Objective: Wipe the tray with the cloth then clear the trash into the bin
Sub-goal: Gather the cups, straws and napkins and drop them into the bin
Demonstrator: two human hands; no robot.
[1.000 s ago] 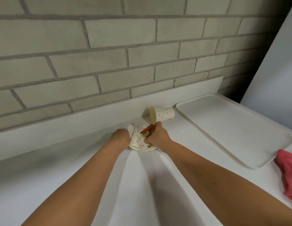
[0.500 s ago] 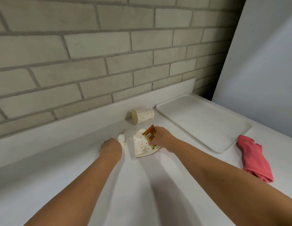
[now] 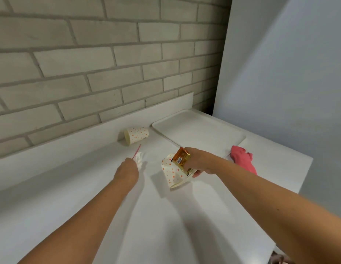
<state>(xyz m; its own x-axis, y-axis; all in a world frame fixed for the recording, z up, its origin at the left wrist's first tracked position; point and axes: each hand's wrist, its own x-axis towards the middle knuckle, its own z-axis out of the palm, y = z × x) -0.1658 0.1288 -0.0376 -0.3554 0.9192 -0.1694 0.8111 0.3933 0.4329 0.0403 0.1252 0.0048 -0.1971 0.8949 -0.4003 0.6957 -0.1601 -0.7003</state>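
My right hand [image 3: 201,162] grips an orange snack wrapper [image 3: 182,159] together with a crushed dotted paper cup [image 3: 172,171], lifted a little off the white counter. My left hand [image 3: 127,171] holds a crumpled white tissue [image 3: 140,159] and a thin red straw [image 3: 136,151] low over the counter. A second dotted paper cup [image 3: 136,135] lies on its side near the backsplash. The white tray [image 3: 200,130] lies bare at the back right, with the pink cloth [image 3: 243,160] bunched at its near corner. No bin is in view.
A brick wall with a low white backsplash [image 3: 89,141] runs along the back. A pale grey panel [image 3: 289,73] stands to the right of the tray. The counter's right edge [image 3: 303,178] drops off beyond the cloth.
My right hand has lifted the wrapper and crushed cup and drawn them right, away from the wall. My left hand has parted from it, holding the tissue and straw. The view swung left.
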